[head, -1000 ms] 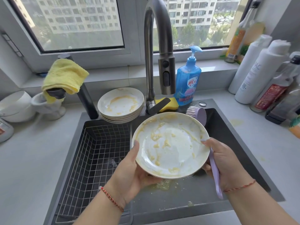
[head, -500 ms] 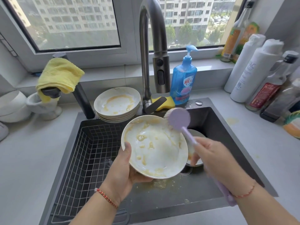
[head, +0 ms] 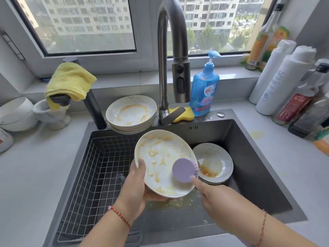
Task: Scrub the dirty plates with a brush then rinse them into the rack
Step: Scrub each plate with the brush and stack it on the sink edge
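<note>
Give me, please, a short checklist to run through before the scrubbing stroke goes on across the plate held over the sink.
1. Left hand grips the dirty plate at its rim: ok.
2. Right hand holds the purple brush: ok.
3. Brush head lies against the plate's face: ok.
4. Plate is held above the sink, so that scraps fall in: ok.
5. Wire rack has room for a rinsed plate: ok.
6. Faucet is running for the rinse: not ok, no water shows.
</note>
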The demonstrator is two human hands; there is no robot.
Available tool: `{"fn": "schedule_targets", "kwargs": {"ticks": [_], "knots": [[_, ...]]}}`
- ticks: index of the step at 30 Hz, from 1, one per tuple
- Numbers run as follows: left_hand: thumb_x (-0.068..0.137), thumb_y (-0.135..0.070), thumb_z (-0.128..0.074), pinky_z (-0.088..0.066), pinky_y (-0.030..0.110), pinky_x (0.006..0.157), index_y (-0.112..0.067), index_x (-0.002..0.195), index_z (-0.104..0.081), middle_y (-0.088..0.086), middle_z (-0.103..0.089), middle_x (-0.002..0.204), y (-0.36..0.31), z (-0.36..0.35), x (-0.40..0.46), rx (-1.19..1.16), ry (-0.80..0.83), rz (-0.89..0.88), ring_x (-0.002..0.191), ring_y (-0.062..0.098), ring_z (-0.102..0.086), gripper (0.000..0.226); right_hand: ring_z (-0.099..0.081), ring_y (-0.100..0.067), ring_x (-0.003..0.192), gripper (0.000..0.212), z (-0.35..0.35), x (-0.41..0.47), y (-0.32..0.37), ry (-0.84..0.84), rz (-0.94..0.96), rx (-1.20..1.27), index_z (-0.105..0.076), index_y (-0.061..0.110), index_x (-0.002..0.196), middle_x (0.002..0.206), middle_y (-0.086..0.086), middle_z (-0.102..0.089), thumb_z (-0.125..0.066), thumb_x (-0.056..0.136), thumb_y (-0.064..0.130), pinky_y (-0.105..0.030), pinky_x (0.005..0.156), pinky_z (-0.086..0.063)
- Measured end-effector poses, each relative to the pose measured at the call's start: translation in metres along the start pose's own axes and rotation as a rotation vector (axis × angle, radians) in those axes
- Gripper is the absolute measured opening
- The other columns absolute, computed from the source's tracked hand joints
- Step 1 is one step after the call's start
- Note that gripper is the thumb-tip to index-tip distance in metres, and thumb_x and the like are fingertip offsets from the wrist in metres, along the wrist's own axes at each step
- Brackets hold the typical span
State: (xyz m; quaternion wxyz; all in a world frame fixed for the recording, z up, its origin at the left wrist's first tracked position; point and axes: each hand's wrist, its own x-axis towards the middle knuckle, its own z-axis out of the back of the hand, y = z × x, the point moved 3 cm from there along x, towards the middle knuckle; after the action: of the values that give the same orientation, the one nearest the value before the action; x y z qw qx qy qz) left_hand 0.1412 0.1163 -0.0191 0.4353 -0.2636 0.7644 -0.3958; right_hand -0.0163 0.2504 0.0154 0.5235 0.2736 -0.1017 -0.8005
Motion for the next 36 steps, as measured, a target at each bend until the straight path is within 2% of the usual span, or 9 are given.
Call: {"fn": "schedule_targets", "kwargs": {"ticks": [2, 5, 11, 13, 16, 22, 30, 33, 36], "knots": [[0.091, -0.058, -0.035, -0.057, 0.054, 0.060, -0.039, 0.132, -0.046, 0.001, -0.069, 0.121, 0.002, 0.000, 0.000, 0.007, -0.001, -0.011, 0.097, 0.033, -0.072, 0.046, -0.055, -0.016, 0.073, 0.043, -0.004, -0.005, 0.012, 0.054, 0.061, 0.094, -0.036, 0.034, 0.142, 0.100, -0.001, -0.065, -0.031, 0.099, 0.028, -0.026, 0.070, -0.045], [0.085, -0.062, -0.034, -0.057, 0.055, 0.060, -0.035, 0.131, -0.048, 0.007, -0.070, 0.120, 0.006, -0.003, -0.001, 0.018, 0.044, -0.008, 0.094, 0.036, -0.073, 0.055, -0.054, -0.004, 0.059, 0.035, -0.006, -0.001, 0.030, 0.215, 0.031, 0.384, -0.046, 0.053, 0.126, 0.073, 0.023, -0.057, -0.036, 0.100, 0.032, -0.011, 0.056, -0.041], [0.089, -0.062, -0.028, -0.058, 0.050, 0.059, -0.030, 0.140, -0.046, 0.007, -0.069, 0.123, 0.012, -0.009, -0.004, 0.004, 0.158, -0.019, 0.101, 0.032, -0.071, 0.063, -0.035, -0.007, 0.040, 0.038, 0.026, 0.044, 0.030, 0.016, -0.063, 0.522, -0.047, 0.045, 0.134, 0.045, 0.014, -0.035, -0.038, 0.101, 0.029, -0.016, 0.034, -0.030], [0.089, -0.061, -0.029, -0.058, 0.050, 0.057, -0.029, 0.138, -0.047, 0.005, -0.070, 0.122, 0.008, -0.010, -0.002, -0.017, 0.147, -0.050, 0.099, 0.031, -0.072, 0.061, -0.039, -0.007, 0.044, 0.037, 0.035, 0.046, 0.019, -0.025, -0.046, 0.377, -0.048, 0.039, 0.136, 0.048, 0.014, -0.042, -0.036, 0.102, 0.030, -0.017, 0.042, -0.036], [0.090, -0.058, -0.030, -0.059, 0.052, 0.057, -0.033, 0.130, -0.049, 0.003, -0.072, 0.117, 0.000, -0.004, 0.001, -0.016, 0.086, -0.116, 0.094, 0.028, -0.074, 0.051, -0.051, -0.020, 0.071, 0.038, 0.041, 0.034, 0.003, 0.013, -0.052, 0.144, -0.052, 0.016, 0.132, 0.082, -0.004, -0.057, -0.030, 0.102, 0.024, -0.033, 0.071, -0.049], [0.089, -0.063, -0.028, -0.051, 0.075, 0.068, -0.028, 0.135, -0.045, 0.009, -0.071, 0.119, 0.000, -0.002, 0.006, 0.031, 0.043, -0.134, 0.097, 0.038, -0.072, 0.060, -0.032, -0.002, 0.036, 0.032, 0.030, -0.010, 0.031, 0.333, -0.037, 0.323, -0.054, 0.040, 0.126, 0.040, 0.018, -0.035, -0.036, 0.102, 0.029, -0.014, 0.038, -0.032], [0.088, -0.060, -0.031, -0.059, 0.055, 0.065, -0.035, 0.131, -0.048, 0.004, -0.072, 0.117, 0.012, -0.016, -0.002, 0.120, 0.105, -0.103, 0.097, 0.030, -0.073, 0.053, -0.041, -0.004, 0.052, 0.041, 0.044, 0.043, 0.039, 0.043, -0.027, 0.262, -0.043, 0.034, 0.141, 0.063, 0.013, -0.041, -0.034, 0.102, 0.026, -0.008, 0.040, -0.037], [0.092, -0.065, -0.037, -0.053, 0.059, 0.091, -0.034, 0.134, -0.048, 0.002, -0.066, 0.128, 0.004, -0.008, 0.002, 0.125, 0.015, -0.203, 0.114, 0.026, -0.066, 0.053, -0.046, -0.018, 0.077, 0.042, 0.049, 0.046, 0.015, -0.074, -0.132, 0.201, -0.037, 0.024, 0.144, 0.088, 0.003, -0.049, -0.029, 0.103, 0.022, -0.022, 0.071, -0.041], [0.092, -0.065, -0.039, -0.048, 0.058, 0.100, -0.034, 0.138, -0.046, -0.001, -0.063, 0.133, -0.004, -0.001, 0.003, 0.138, -0.035, -0.277, 0.122, 0.024, -0.061, 0.056, -0.054, -0.017, 0.086, 0.043, 0.036, 0.033, 0.009, 0.067, -0.104, 0.051, -0.034, 0.015, 0.145, 0.108, -0.001, -0.057, -0.031, 0.103, 0.019, -0.017, 0.075, -0.041]]}}
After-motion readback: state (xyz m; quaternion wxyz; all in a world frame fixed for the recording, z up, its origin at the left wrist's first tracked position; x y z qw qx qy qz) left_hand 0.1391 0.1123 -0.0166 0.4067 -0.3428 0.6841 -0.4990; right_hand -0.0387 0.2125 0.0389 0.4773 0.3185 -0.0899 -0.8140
